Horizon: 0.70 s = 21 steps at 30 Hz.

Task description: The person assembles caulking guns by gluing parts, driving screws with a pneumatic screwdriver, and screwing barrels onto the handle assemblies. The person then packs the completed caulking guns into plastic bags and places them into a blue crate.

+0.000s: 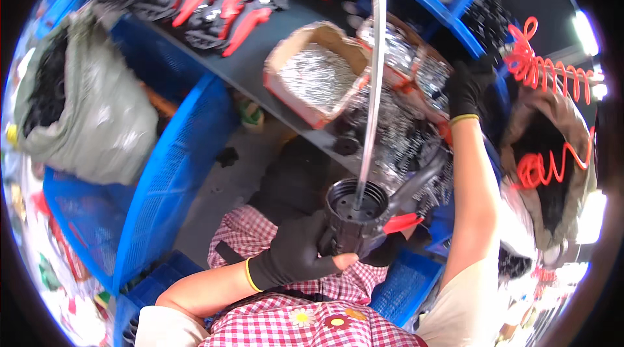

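Observation:
My left hand, in a black glove, is wrapped round a black threaded plastic part. Its round, ribbed mouth faces up, and a red lever and a curved black tube stick out to the right. A long pale rod runs from the top of the view down into that mouth. My right hand, also gloved in black, reaches to the far right beside a box of small shiny metal parts. Its fingers are blurred against the dark background, and what they touch is hidden.
A cardboard box of silvery pins stands on the bench, with loose metal parts beside it. Red-and-black pieces lie at the back left. Left are a blue crate and a grey sack. Red coiled hoses hang right.

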Tool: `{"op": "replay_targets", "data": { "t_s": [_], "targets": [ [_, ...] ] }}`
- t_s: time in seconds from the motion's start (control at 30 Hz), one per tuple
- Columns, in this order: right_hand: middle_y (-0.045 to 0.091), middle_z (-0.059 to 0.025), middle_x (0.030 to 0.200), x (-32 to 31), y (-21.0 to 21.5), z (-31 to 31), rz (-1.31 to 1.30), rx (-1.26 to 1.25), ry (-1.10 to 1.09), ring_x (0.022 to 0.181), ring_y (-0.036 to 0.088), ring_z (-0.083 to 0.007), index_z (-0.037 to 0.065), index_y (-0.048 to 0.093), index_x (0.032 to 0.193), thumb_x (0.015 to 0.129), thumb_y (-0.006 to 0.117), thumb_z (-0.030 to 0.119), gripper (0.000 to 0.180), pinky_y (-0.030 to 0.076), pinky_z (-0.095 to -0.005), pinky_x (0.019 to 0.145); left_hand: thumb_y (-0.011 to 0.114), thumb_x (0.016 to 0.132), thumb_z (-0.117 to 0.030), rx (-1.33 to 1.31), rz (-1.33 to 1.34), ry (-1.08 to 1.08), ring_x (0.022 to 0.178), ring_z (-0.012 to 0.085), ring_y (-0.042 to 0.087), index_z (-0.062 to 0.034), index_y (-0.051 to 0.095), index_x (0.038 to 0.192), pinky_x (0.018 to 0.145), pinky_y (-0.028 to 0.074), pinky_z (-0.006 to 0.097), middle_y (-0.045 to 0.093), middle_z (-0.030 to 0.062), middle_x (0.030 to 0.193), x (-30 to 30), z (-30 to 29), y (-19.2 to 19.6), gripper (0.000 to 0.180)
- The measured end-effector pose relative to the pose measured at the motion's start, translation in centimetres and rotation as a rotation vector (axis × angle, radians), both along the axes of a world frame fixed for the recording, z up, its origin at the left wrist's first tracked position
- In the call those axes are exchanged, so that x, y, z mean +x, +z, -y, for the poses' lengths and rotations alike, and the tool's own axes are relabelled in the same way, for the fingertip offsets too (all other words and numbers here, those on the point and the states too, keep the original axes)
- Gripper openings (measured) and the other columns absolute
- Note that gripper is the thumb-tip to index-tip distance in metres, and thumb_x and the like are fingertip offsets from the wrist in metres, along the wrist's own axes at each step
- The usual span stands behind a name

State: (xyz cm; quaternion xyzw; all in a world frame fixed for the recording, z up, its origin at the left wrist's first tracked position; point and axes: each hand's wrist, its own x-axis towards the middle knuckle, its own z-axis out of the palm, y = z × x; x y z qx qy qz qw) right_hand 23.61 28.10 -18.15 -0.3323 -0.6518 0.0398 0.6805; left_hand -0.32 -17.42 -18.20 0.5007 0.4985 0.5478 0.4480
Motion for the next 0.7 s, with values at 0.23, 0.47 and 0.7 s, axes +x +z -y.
{"op": "replay_targets", "data": {
  "t_s": [0.23, 0.47, 0.7],
  "targets": [
    [0.055, -0.0139, 0.117, -9.4, 4.8, 16.6, 0.219, -0.240, 0.164, 0.109, 0.054, -0.0229, -0.001, 0.052, 0.131, 0.084, 0.070, 0.016, 0.053, 0.043, -0.0360, 0.097, 0.080, 0.078, -0.029, 0.224, -0.256, 0.267, 0.085, 0.0304, 0.069, -0.0080, 0.064, 0.117, 0.074, 0.054, 0.038, 0.068, 0.0139, 0.101, -4.0, 5.9, 2.9, 0.048],
    [0.047, -0.0166, 0.140, -10.8, 5.9, 48.4, 0.697, -0.281, 0.634, 0.129, 0.046, -0.0274, -0.001, 0.035, 0.145, 0.082, 0.065, 0.044, 0.083, 0.036, -0.0409, 0.107, 0.076, 0.081, -0.037, 0.419, 0.084, 0.152, 0.103, 0.0335, 0.063, -0.0033, 0.060, 0.121, 0.089, 0.050, 0.038, 0.064, 0.0142, 0.114, -6.5, 17.8, 6.3, 0.054],
    [0.045, -0.0122, 0.135, -16.3, 6.3, 57.0, 0.647, -0.656, 0.999, 0.109, 0.054, -0.0235, 0.003, 0.026, 0.151, 0.051, 0.077, 0.076, 0.133, 0.046, -0.0358, 0.089, 0.059, 0.092, -0.014, -0.174, -0.348, 2.121, 0.094, 0.0181, 0.051, 0.0014, 0.046, 0.122, 0.089, 0.045, 0.036, 0.053, 0.0098, 0.106, -17.9, 48.7, -11.6, 0.036]
  ]
}}
